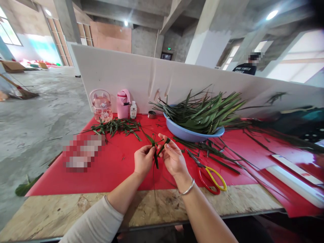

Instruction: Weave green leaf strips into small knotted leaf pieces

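Centrally held: a folded leaf piece between both hands

The green leaf piece is held above the red cover, between the two hands and near the board edge of the tabletop. It is gripped at its top between thumb and forefinger of the left hand, by which its crossing point is more closely held. Its broad end is pointed down toward the near edge, while a side strip is slanted up and away to the right hand, where it is pinched between thumb and fingers, the other fingers being loosely bent. A thin strand is seen trailing below toward the near edge.

Beyond the right hand, a blue basin is heaped with long leaves. Scissors are laid to the right of that hand, blades slanted toward the basin, red and yellow handles toward the near edge. Short leaf strips are piled beyond the left hand, in front of a pink bottle. Nothing is seen standing between the two hands except the leaf piece itself.
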